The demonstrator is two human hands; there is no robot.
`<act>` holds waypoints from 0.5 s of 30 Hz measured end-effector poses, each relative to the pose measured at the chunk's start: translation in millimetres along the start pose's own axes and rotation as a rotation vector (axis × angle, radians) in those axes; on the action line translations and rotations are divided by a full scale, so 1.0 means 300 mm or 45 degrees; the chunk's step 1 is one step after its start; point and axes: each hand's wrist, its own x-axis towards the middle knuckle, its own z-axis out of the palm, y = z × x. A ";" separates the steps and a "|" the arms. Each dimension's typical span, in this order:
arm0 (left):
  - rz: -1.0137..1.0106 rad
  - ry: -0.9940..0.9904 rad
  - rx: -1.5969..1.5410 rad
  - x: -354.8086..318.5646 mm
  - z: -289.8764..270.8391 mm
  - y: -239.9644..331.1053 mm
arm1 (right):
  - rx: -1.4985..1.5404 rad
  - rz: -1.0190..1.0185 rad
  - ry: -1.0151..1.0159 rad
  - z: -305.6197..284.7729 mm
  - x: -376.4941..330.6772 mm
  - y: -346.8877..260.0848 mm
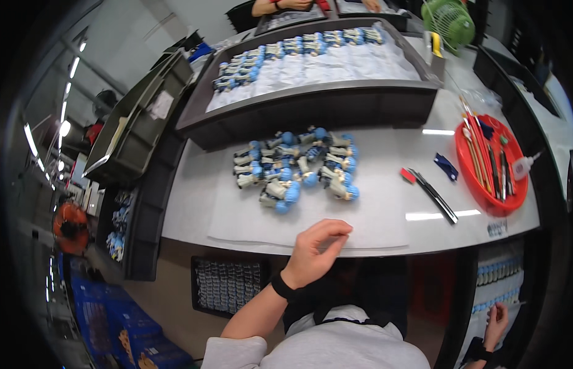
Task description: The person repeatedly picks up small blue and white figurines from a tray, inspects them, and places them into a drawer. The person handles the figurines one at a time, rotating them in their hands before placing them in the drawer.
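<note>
Over the front edge of the white table, my left hand (318,247) hovers, fingers loosely bent, thumb apart, holding nothing. Beyond it a group of small blue-haired figurines (280,166) lies on a white sheet (372,230). My right hand (497,321) is low at the right, over a tray (492,289) with rows of blue-topped pieces. Its fingers are closed together; what they pinch is too small to make out. A large grey tray (323,101) behind the group holds more figurines (299,46) lined up on white padding.
A red basket (462,144) holds brushes, pens and a small bottle. A black-handled cutter (434,195) and a dark blue piece (446,167) lie beside it. Grey bins (136,117) stand left; a filled black tray (231,286) sits below. Another person's hands (296,4) work at the far side.
</note>
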 end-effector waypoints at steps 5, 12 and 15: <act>0.386 -0.086 0.716 0.009 -0.127 0.118 | 0.479 -0.451 -0.529 0.264 -0.078 -0.570; 0.414 -0.270 1.255 0.148 -0.330 0.141 | 0.865 -0.736 -1.206 0.603 -0.271 -0.991; 0.359 -0.419 1.381 0.174 -0.358 0.105 | 0.824 -1.027 -1.249 0.712 -0.327 -1.102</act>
